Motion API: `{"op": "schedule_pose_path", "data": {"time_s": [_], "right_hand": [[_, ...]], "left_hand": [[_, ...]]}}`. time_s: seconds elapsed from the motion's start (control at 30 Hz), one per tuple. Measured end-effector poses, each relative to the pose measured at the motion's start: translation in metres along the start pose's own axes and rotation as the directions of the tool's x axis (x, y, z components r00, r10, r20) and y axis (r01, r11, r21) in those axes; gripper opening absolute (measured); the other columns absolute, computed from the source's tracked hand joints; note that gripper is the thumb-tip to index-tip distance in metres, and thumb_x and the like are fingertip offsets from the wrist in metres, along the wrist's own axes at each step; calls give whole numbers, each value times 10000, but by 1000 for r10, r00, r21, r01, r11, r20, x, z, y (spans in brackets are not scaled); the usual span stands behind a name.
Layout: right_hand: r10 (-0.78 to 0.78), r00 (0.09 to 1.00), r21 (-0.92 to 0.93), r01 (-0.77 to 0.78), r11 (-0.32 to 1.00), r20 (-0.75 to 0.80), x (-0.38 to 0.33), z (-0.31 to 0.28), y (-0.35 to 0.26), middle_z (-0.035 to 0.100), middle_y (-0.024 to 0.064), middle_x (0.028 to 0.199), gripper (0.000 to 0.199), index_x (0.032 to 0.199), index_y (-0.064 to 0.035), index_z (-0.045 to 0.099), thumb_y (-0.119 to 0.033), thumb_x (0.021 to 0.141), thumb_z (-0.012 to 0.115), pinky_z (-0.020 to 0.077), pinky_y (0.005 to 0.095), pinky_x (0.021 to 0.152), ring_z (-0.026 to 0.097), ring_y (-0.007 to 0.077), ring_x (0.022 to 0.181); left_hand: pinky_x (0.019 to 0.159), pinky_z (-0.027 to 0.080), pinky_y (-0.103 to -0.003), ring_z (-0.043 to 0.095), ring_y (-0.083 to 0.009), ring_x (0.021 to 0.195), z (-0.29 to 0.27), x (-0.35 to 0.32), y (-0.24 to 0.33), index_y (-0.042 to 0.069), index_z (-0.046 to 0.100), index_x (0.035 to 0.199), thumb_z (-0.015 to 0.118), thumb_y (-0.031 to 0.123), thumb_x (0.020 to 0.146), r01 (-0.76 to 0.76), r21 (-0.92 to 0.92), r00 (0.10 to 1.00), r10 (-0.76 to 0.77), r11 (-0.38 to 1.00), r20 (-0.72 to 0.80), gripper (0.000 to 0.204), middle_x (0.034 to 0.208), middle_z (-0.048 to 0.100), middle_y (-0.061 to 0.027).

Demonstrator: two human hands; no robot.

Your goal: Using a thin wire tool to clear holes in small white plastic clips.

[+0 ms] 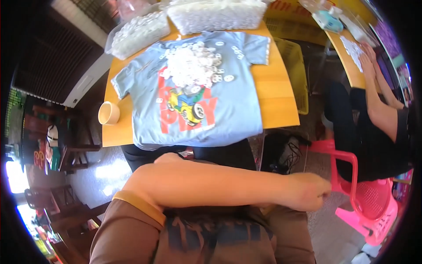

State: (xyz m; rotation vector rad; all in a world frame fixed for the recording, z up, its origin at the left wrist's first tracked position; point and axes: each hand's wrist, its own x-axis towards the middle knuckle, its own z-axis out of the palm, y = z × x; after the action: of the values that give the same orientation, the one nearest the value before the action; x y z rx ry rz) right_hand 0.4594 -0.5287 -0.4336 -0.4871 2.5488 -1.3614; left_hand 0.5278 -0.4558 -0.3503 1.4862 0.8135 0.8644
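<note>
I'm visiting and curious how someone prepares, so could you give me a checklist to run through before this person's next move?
1. Bare left hand free: ok, as far as visible; its fingers are curled and nothing shows in it.
2. Bare right hand free: cannot tell; it is mostly hidden behind the left forearm.
3. Small white oval pieces all in one pile: not ok; several lie apart from it.
4. Light-blue printed T-shirt under the pile: ok; it is spread on the yellow-brown table.
5. Round cream cup standing upright: ok, left of the shirt.
</note>
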Motion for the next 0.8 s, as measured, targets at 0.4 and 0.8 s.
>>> {"op": "schedule_pose_path", "data": {"time_s": [0.4, 0.8], "right_hand": [[-112, 986, -113, 99, 989, -121, -42, -76, -18, 542, 81, 664, 75, 761, -54, 578, -127, 775, 582, 439, 320, 535, 563, 226, 616], [22, 516, -304, -540, 785, -857, -27, -156, 63, 566, 116, 878, 140, 925, 44, 566, -10, 796, 568, 435, 254, 690, 551, 202, 768]], "left_hand": [[567, 281, -245, 332, -97, 599, -66, -266, -3, -65, 497, 1102, 417, 159, 819, -18, -853, 693, -608, 522, -388, 369, 694, 403, -17], [657, 422, -212, 491, -78, 688, -91, -243, -29, -34, 413, 1247, 377, 51, 926, 173, -856, 697, -674, 487, -243, 334, 976, 549, -87]]}}
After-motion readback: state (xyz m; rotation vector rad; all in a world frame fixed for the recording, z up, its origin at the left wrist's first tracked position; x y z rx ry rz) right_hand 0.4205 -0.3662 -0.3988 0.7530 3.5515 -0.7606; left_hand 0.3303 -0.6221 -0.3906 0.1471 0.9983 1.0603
